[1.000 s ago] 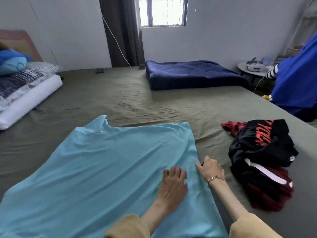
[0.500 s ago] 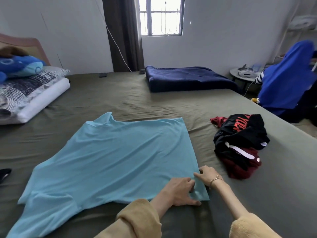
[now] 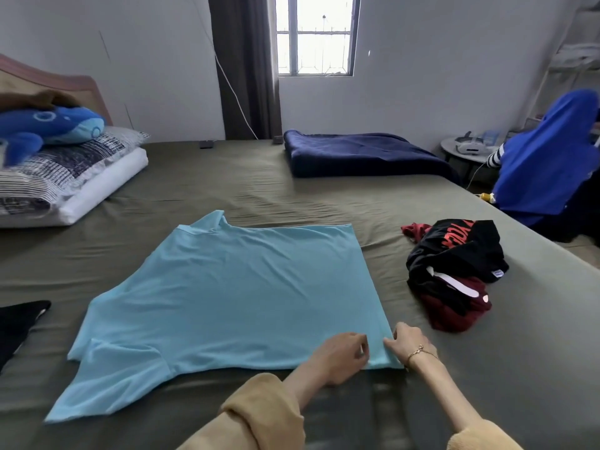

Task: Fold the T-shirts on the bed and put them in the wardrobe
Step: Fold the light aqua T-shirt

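Note:
A light blue T-shirt [image 3: 233, 293] lies spread flat on the olive bed sheet [image 3: 324, 196], its right side folded in along a straight edge and one sleeve sticking out at the near left. My left hand [image 3: 341, 357] pinches the shirt's hem near its near right corner. Beside it, my right hand [image 3: 407, 344] pinches that same corner. To the right lies a crumpled heap of black and dark red T-shirts [image 3: 454, 271]. No wardrobe shows in this view.
A folded navy blanket [image 3: 363, 154] sits at the far side of the bed. Pillows [image 3: 65, 177] and a blue plush toy [image 3: 48, 125] are at the left. A black cloth [image 3: 19, 323] lies at the left edge. A person in blue [image 3: 545, 164] sits at the right.
Both hands slid down the folded edge to the shirt's near right corner and now pinch it. The view pulled back, showing the whole shirt and its left sleeve.

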`<state>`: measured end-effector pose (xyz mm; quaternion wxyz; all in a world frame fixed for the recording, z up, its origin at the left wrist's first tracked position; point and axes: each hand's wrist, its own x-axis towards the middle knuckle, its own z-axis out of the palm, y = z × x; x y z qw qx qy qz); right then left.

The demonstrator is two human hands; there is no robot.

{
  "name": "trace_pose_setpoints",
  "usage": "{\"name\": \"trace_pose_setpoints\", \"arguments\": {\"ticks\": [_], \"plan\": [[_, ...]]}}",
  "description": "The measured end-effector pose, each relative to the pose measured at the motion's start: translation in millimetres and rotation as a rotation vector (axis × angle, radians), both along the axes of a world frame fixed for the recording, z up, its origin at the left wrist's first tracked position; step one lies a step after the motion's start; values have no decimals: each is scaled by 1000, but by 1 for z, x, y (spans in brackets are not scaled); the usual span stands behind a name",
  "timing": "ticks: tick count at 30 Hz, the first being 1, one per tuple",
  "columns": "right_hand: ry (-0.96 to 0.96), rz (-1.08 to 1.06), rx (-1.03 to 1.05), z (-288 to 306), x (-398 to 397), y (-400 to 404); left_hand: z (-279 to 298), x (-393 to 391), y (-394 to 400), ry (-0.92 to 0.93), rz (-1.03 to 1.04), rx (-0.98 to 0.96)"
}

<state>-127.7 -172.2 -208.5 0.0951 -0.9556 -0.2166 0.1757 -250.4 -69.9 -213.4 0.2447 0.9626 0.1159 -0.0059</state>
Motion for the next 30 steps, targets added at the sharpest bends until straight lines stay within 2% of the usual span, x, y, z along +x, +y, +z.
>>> {"name": "trace_pose_setpoints", "arguments": {"ticks": [4,9,12,16,18,22,25,30], "plan": [[-38,-68,-3,0,-17,2,3,-47,42,1,48,95],[-46,-75,-117,3,-32,3,3,-117,90,156,152,338],[-92,-96,-169,6,-37,4,1,-138,99,214,195,293],[-170,-133,-173,2,-45,5,-4,-149,97,203,187,223],[-272,-132,-161,-2,-52,5,-3,-155,99,187,217,247],[-561,132,-176,-7,-68,6,-2,-179,116,213,310,468],[-493,385,-210,-13,-74,10,-2,-204,131,297,389,584],[-428,462,-301,-7,-75,15,-4,-237,144,371,485,552]]}}
